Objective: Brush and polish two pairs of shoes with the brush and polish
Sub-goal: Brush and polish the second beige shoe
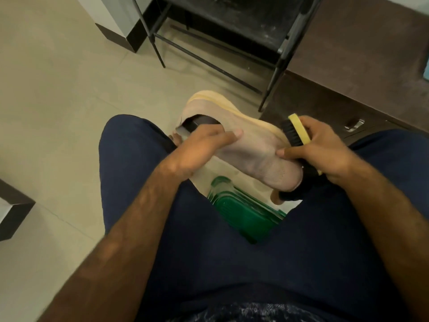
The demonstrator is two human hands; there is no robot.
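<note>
The shoe (250,156) in my left hand (204,145) is a dusty pinkish beige, with greyer smudges toward the toe, a pale yellow sole along the far edge and a dark brown lining inside the opening. The brush (294,133) in my right hand (325,147) has black bristles and a light yellow back. Below my grip the plastic stool (241,212) is bright green with ridged lines. My trousers (209,263) are plain navy, and my shirt (267,312) is dark with white speckles. Out past my left hand the floor tiles (58,89) are pale beige. Beyond the shoe the metal rack (232,19) is black with whitish marks, and past my right hand the cabinet (348,43) is dark brown.
</note>
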